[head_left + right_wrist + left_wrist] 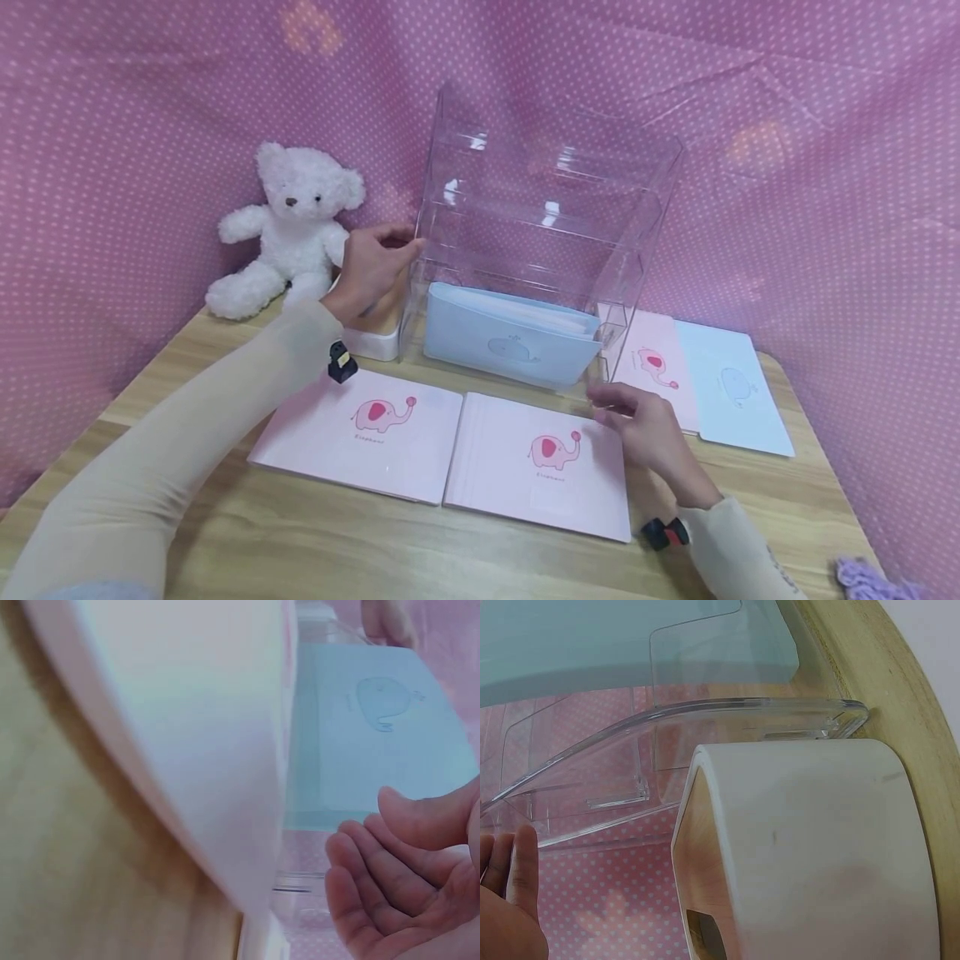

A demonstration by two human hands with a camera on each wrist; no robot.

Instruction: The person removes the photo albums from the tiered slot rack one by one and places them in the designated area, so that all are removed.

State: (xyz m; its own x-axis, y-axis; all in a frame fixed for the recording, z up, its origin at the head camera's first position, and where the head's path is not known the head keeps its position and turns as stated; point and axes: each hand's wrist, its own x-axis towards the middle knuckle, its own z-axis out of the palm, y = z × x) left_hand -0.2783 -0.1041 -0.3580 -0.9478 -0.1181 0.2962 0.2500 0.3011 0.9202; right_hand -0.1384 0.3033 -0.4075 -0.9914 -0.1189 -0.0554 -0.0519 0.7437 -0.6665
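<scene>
A clear plastic tiered rack (540, 221) stands at the back of the table. My left hand (375, 268) is at its left side edge, thumb and forefinger pinching that edge. In the rack's front tier, a light blue whale album (510, 337) leans upright with its pages showing on top. My right hand (648, 425) hovers by the rack's lower right front, near a pink elephant album (540, 467); its fingers are loosely curled with nothing in them, as the right wrist view also shows. A second pink elephant album (367, 437) lies to the left of it.
A white teddy bear (300, 217) sits at the back left, beside a white box with a wood-coloured face (825, 847). Right of the rack lie another pink album (656, 354) and a blue one (738, 392). Purple knitted material (870, 579) is at the lower right corner.
</scene>
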